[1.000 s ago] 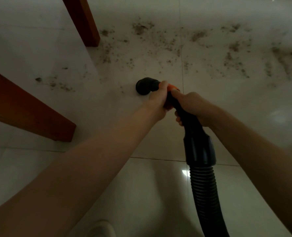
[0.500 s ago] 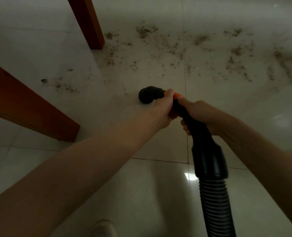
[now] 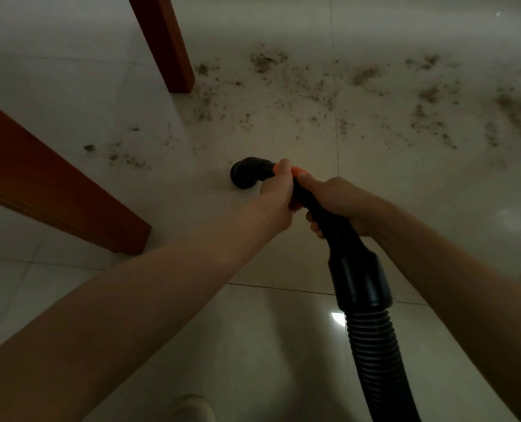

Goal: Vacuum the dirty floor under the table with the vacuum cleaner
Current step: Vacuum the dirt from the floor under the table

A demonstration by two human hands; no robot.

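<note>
A black vacuum hose runs up from the bottom right to a rigid black handle with an orange part. Its bent black nozzle points down at the pale tiled floor. My left hand grips the handle just behind the nozzle. My right hand grips the tube right behind it. Brown dirt is scattered over the tiles beyond the nozzle, from the far table leg to the right edge. A smaller dirt patch lies to the nozzle's left.
One reddish wooden table leg stands at the top, left of the dirt. A second, nearer leg slants in from the left edge. A light shoe tip shows at the bottom edge. The floor is dim and glossy.
The nozzle and both hands shifted slightly left and toward me relative to the table legs and dirt. The grip of both hands is unchanged.
</note>
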